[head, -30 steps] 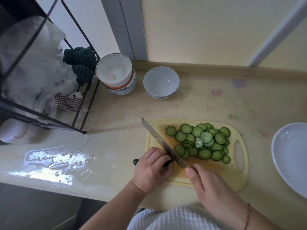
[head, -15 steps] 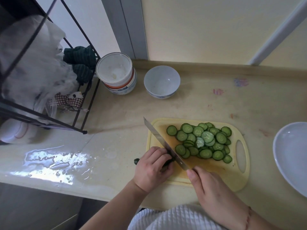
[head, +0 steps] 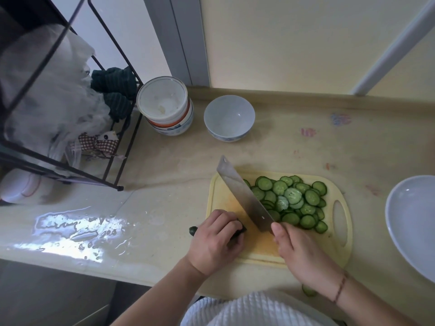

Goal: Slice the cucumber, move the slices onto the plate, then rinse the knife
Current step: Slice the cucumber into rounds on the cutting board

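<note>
1. Left hand [head: 215,241] curled over the cucumber stub [head: 193,230] at the cutting board [head: 263,251]'s left edge.
2. Right hand [head: 300,251] grips the cleaver [head: 244,196]'s handle; blade tilted between stub and slices [head: 290,201].
3. Advice: keep fingertips tucked, cut straight down; stub is short.
4. Plate [head: 414,222] lies right, off the board; open counter between.
5. One slice [head: 308,290] sits near the counter's front edge.

- Bare table [head: 294,149] is lying open beyond my cutting board [head: 263,250], between it and the bowls [head: 229,117].
- The wire rack [head: 113,161] is blocking my far left.
- The plate [head: 414,222] is sitting just right of the board.
- Slices [head: 292,201] are crowding the board's right half.
</note>
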{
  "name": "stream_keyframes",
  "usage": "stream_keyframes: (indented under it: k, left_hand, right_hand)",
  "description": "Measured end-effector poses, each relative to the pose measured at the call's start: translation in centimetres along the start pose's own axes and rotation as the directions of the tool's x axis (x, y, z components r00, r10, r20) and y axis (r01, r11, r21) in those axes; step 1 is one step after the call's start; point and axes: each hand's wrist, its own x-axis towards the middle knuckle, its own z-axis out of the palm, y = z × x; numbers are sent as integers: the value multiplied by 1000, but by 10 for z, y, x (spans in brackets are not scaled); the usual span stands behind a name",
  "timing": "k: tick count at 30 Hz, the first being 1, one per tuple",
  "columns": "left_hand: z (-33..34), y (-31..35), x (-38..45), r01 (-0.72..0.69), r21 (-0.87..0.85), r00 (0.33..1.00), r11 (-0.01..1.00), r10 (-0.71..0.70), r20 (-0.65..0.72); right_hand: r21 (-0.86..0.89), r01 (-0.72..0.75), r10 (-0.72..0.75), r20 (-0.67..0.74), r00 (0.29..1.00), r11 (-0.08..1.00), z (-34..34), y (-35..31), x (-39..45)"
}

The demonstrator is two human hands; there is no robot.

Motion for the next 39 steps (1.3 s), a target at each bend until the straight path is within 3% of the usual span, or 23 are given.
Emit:
stream_keyframes:
  k: [13, 28, 39]
  left_hand:
    - [10, 7, 6, 32, -33, 999, 999, -33, -33]
    - [14, 7, 6, 25, -32, 997, 999, -28, -74]
    - [4, 8, 4, 41, 46, 999, 998, -41, -13]
  right_hand:
    - [-45, 154, -154, 13, 988, 987, -10, -8, -28]
    - [-69, 128, -126, 28, 992, 989, 12, -10, 2]
    - [-53, 70, -68, 48, 997, 996, -4, -6, 4]
